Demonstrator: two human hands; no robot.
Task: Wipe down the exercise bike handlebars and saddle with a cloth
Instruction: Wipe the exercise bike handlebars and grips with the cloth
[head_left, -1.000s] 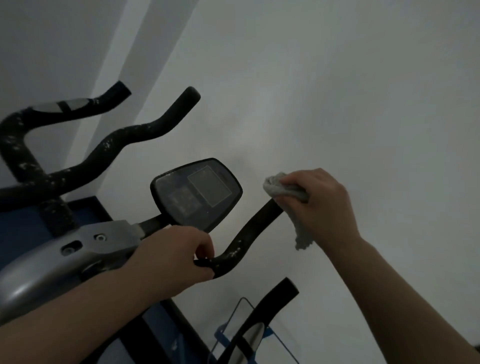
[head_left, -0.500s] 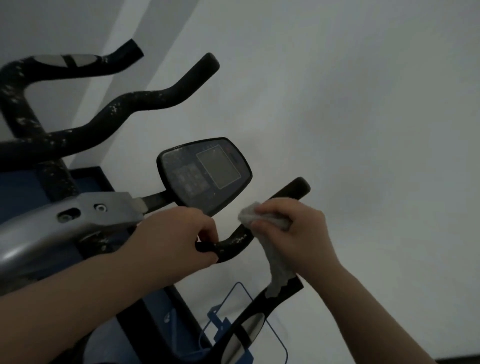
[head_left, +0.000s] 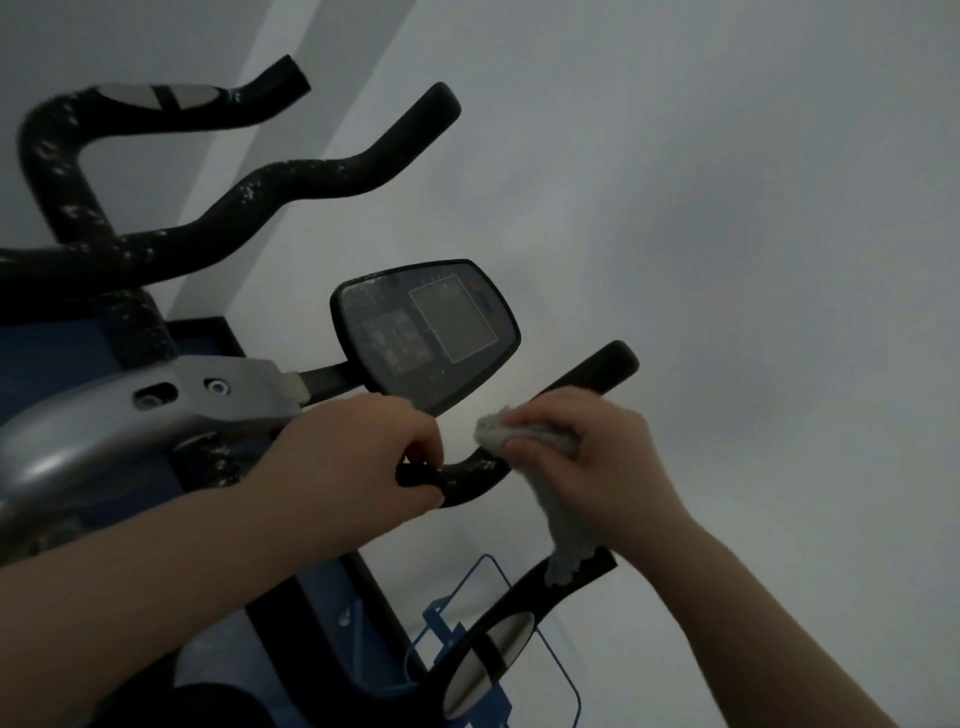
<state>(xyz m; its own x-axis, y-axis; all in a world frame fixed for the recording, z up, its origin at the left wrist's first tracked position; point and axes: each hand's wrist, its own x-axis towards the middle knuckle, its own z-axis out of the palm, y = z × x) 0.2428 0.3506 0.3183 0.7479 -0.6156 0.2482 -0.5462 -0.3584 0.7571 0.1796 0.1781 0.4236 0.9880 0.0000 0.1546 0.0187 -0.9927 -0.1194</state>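
Sliding down the near black foam-covered handlebar horn (head_left: 582, 384), the right hand (head_left: 587, 457) now sits low on the bar, just right of the oval black display console (head_left: 426, 332), where a second ago it was capping the horn's tip. The bare rounded end of that horn shows again above the knuckles. The right hand grasps the pale grey crumpled cloth (head_left: 524, 436) against the bar, fingers curled over it, and a loose tail of cloth hangs down toward the lower black grip with its silver sensor plate (head_left: 488, 660), below the console.

The left hand (head_left: 363, 462) has kept its place, clenched round the bend of the same bar just below the console, steadying it. The two hands are now near each other, with a short speckled stretch of bar between them.

That stroke, by my reading, has covered the upper part of this horn. White flecks remain on the far curved black handlebars (head_left: 291, 182), up and left of the console, so much of the handlebar work looks undone. The saddle is not in view.
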